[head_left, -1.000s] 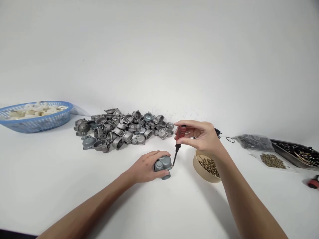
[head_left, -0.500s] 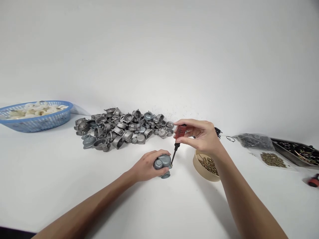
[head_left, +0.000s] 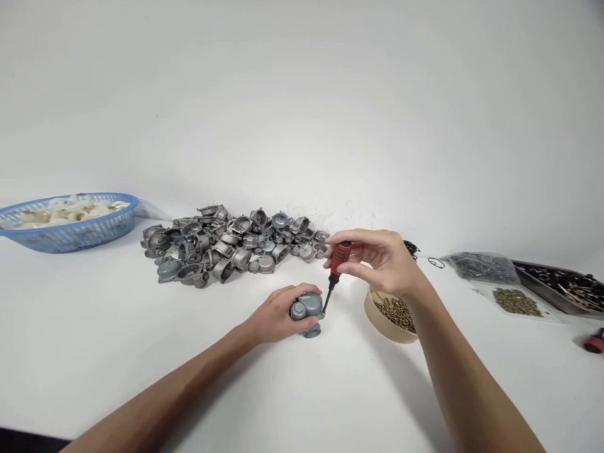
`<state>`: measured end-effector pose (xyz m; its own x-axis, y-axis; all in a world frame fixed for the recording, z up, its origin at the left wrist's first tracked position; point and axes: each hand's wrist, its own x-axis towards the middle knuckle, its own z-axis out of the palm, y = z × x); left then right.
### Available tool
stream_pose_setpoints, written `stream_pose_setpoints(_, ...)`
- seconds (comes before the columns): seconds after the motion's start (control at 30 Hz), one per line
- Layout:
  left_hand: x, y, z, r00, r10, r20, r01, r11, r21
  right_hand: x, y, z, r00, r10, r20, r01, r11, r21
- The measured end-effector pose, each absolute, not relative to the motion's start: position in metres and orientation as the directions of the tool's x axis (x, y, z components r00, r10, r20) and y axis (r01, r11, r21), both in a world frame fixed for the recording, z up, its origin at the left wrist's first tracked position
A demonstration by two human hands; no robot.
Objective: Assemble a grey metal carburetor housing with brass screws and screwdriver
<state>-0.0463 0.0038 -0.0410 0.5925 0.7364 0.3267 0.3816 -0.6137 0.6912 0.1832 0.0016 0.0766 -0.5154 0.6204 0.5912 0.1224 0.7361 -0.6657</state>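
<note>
My left hand (head_left: 282, 314) is wrapped round a grey cast-metal housing (head_left: 310, 304), holding it down on the white table. With thumb and fingers, my right hand (head_left: 377, 259) grips the red handle of a screwdriver (head_left: 340, 257). The screwdriver leans a little, and its tip meets a small brass-coloured screw (head_left: 323, 314) at the right edge of the housing. Just right of the housing stands a cream tub (head_left: 380, 322) of brass-coloured screws, partly covered by my right forearm.
Similar metal housings (head_left: 240, 258) lie heaped against the wall. A blue basket (head_left: 108, 229) of whitish rings is at the left. On the right are plastic bags (head_left: 484, 269), brass-coloured small parts (head_left: 516, 302), a metal tray (head_left: 566, 296) and another red-and-black handle (head_left: 594, 343).
The fingers of my right hand have shifted round the screwdriver handle, and the handle sits slightly lower and further left. My left hand keeps hold of the housing.
</note>
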Motion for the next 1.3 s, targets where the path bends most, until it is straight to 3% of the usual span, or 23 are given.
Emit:
stream_pose_setpoints(0.1, -0.0462, 0.0036, -0.0407, 0.588, 0.737, 0.332, 0.382, -0.615, 0.689, 0.1804, 0.0007, 0.0795, -0.499, 0.579, 0.645, 0.223, 0.805, -0.55)
stream_pose_setpoints(0.27, -0.0459, 0.0043, -0.0408, 0.594, 0.739, 0.319, 0.379, -0.606, 0.699, 0.1786, -0.0001, 0.0801, -0.589, 0.566, 0.577, 0.101, 0.76, -0.642)
stream_pose_setpoints(0.4, -0.0457, 0.0051, -0.0414, 0.588, 0.74, 0.326, 0.378, -0.608, 0.698, 0.1796, 0.0012, 0.0804, -0.537, 0.544, 0.645, 0.168, 0.818, -0.549)
stream_pose_setpoints(0.57, -0.0461, 0.0058, -0.0417, 0.6, 0.736, 0.312, 0.366, -0.6, 0.712, 0.182, -0.0016, 0.0833, -0.605, 0.603, 0.52, 0.136, 0.722, -0.679)
stream_pose_setpoints(0.7, -0.0469, 0.0064, -0.0411, 0.6, 0.732, 0.323, 0.35, -0.603, 0.716, 0.1833, -0.0001, 0.0816, -0.563, 0.559, 0.609, 0.176, 0.8, -0.573)
stream_pose_setpoints(0.83, -0.0477, 0.0078, -0.0405, 0.614, 0.727, 0.308, 0.329, -0.59, 0.738, 0.1828, 0.0017, 0.0796, -0.597, 0.552, 0.582, 0.042, 0.746, -0.664)
stream_pose_setpoints(1.0, -0.048, 0.0097, -0.0417, 0.616, 0.725, 0.308, 0.317, -0.586, 0.746, 0.1807, 0.0024, 0.0798, -0.517, 0.524, 0.677, 0.152, 0.834, -0.53)
stream_pose_setpoints(1.1, -0.0481, 0.01, -0.0419, 0.619, 0.727, 0.298, 0.316, -0.578, 0.752, 0.1802, 0.0024, 0.0795, -0.575, 0.549, 0.607, 0.081, 0.776, -0.626)
stream_pose_setpoints(1.23, -0.0484, 0.0098, -0.0405, 0.622, 0.726, 0.293, 0.316, -0.575, 0.755, 0.1811, 0.0042, 0.0781, -0.496, 0.559, 0.665, 0.125, 0.804, -0.582)
stream_pose_setpoints(1.3, -0.0488, 0.0098, -0.0398, 0.625, 0.725, 0.291, 0.314, -0.575, 0.756, 0.182, 0.0052, 0.0775, -0.54, 0.553, 0.635, 0.077, 0.783, -0.617)
